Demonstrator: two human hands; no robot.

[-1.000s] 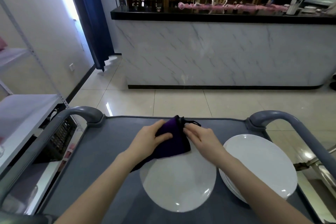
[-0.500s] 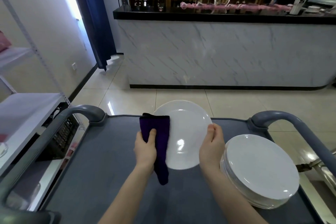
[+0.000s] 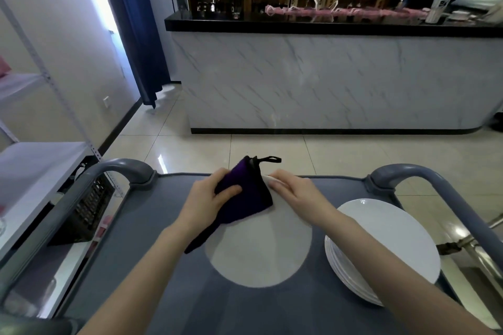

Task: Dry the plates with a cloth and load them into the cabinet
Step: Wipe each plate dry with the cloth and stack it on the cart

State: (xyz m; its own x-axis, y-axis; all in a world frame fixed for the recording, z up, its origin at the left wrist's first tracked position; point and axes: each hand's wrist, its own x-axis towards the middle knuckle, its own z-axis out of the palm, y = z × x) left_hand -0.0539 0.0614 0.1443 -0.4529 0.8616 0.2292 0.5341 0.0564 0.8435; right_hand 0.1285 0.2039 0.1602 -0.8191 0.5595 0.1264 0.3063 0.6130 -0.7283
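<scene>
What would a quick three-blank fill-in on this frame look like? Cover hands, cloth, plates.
1. The left hand holds a ____ cloth against the plate.
2. The right hand grips that plate's ____ rim.
3. The stack of plates sits to the ____ of it.

Missing words: purple; far; right.

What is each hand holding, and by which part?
The left hand grips the cloth over the far rim of the plate; the right hand holds that rim.
</scene>
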